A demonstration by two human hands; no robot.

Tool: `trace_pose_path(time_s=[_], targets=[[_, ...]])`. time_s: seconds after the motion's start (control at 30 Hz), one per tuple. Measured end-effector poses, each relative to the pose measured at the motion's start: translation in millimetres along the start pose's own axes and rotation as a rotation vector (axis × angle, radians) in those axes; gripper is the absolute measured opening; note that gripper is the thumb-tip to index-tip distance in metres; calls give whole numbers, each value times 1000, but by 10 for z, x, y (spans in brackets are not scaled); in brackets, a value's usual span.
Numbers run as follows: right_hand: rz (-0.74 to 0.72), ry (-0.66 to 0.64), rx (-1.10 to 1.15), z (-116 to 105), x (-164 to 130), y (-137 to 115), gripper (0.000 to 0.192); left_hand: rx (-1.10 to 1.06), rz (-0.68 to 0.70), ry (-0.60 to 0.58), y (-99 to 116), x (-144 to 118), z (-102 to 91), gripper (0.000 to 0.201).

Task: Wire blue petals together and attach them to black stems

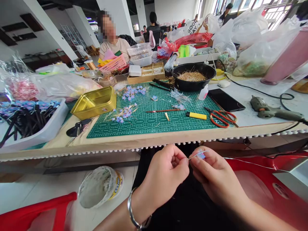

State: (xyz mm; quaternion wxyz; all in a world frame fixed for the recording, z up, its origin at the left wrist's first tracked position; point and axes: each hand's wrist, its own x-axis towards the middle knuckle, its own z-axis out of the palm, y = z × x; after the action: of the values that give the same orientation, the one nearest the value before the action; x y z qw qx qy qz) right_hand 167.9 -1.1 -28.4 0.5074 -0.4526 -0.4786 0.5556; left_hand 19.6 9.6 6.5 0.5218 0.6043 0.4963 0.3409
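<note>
Both hands are working below the near edge of the desk [154,142], over the person's lap, where there is room to pull a long strand sideways. The left hand [166,175] is closing its thumb and forefinger narrowly around the end of a thin silver wire [243,162], and the right hand [214,176] is pinching a small pale-blue flower piece [201,155] against its fingertips, so the two meet just at the wire's tip. The wire is trailing off to the right across a red plastic chair [260,183], kept clear of the desk clutter. A metal bangle [132,210] is sitting on the left wrist.

On the desk, a green cutting mat [154,115] is lying along the near edge, with finished blue flowers [131,92] gathering toward its far left corner, apparently set aside within reach. Red-handled scissors [222,118] and a yellow utility knife [196,115] are resting at the mat's right edge, close to the right hand's side. A black bowl [192,77] of straw-coloured strands is standing at the mat's far edge, a gold tin [95,102] at its left edge, and a glue gun [271,110] is lying near the right edge of the desk. Another person is sitting at the far side.
</note>
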Motion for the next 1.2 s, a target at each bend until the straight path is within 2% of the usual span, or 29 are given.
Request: trace_pose_path(time_s=[0.1, 0.13, 0.23, 0.3, 0.37, 0.43, 0.5, 0.53, 0.63, 0.7, 0.77, 0.83, 0.9, 0.93, 1.03, 1.1, 1.13, 1.2], targets=[[-123, -37, -129, -23, -103, 7, 8, -148, -68, -16, -7, -9, -47, 11], [-230, -79, -244, -37, -145, -23, 7, -156, -71, -4, -10, -9, -63, 11], [-637, -291, -699, -101, -189, -253, 22, -68, -43, 24, -23, -3, -87, 9], [-781, -354, -891, -162, -82, -466, 21, 9, -33, 16, -25, -4, -71, 7], [-739, -309, -929, -226, 125, -616, 19, 54, -20, -26, -10, -21, -42, 7], [-569, -291, -845, -263, 321, -630, 19, 63, 6, -81, 27, -55, -24, 9], [-403, -368, -747, -243, 376, -523, 26, 45, 26, -112, 66, -95, -32, 10], [-369, -426, -725, -216, 332, -452, 30, 35, 27, -109, 79, -110, -45, 10], [-410, -539, -750, -160, 45, -344, 29, 74, 25, -52, 77, -120, -79, 11], [-549, -484, -842, -185, -55, -407, 25, 148, 35, -32, 62, -103, -69, 12], [-609, -369, -867, -243, 34, -499, 19, 210, 82, -42, 65, -88, -33, 15], [-525, -295, -807, -292, 215, -520, 19, 228, 137, -67, 87, -85, 1, 17], [-399, -344, -718, -287, 306, -452, 26, 212, 167, -80, 101, -88, 8, 17], [-384, -383, -706, -262, 281, -405, 31, 207, 171, -74, 96, -89, 0, 16], [-447, -456, -743, -185, 29, -347, 24, 321, 201, -3, 26, -82, -39, 15], [-598, -445, -830, -195, -68, -415, 24, 462, 265, 32, -27, -84, -45, 13], [-603, -420, -841, -218, -48, -463, 24, 512, 313, 35, -41, -92, -40, 13], [-450, -375, -786, -278, 102, -529, 26, 534, 430, 3, -40, -117, -24, 12]])
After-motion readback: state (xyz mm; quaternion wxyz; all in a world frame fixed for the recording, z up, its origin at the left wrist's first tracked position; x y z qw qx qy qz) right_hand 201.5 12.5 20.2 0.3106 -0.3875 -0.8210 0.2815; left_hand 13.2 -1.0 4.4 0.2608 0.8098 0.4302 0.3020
